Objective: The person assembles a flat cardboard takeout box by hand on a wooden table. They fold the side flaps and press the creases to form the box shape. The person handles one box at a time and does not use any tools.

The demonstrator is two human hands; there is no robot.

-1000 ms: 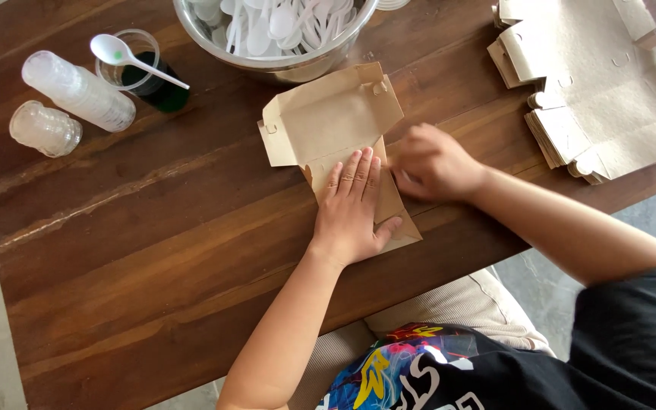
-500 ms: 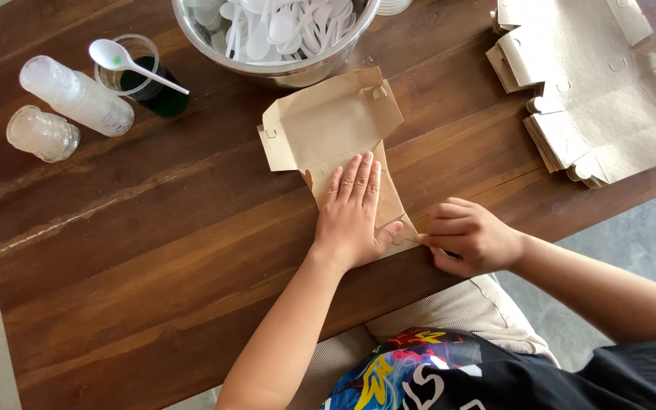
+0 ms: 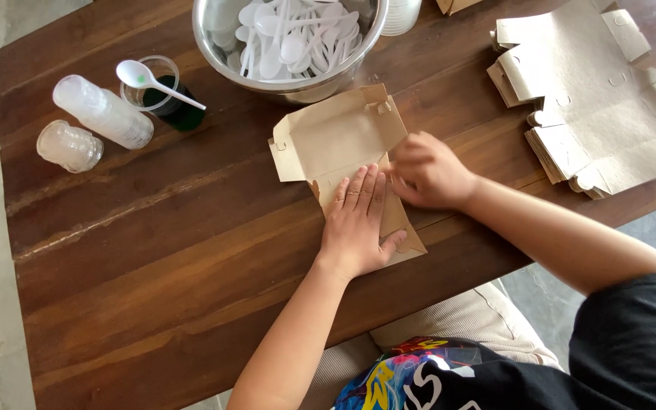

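A flat brown cardboard box blank (image 3: pixel 333 137) lies on the wooden table (image 3: pixel 153 258), partly folded. My left hand (image 3: pixel 357 224) presses flat on its lower part, fingers together and extended. My right hand (image 3: pixel 428 171) sits at the blank's right edge, fingers curled and pinching or pushing up the side flap next to my left fingertips.
A metal bowl (image 3: pixel 298 87) of white plastic spoons stands behind the blank. At the left are stacked clear plastic cups (image 3: pixel 102 111), a smaller clear lid stack (image 3: pixel 70 146) and a cup of dark green liquid with a spoon (image 3: pixel 162 87). Stacked unfolded box blanks (image 3: pixel 594 99) lie at the right.
My right hand slid down along the blank's right edge toward the table's near edge, then came back up to the flap beside my left fingertips. My left hand stayed pressed in place.
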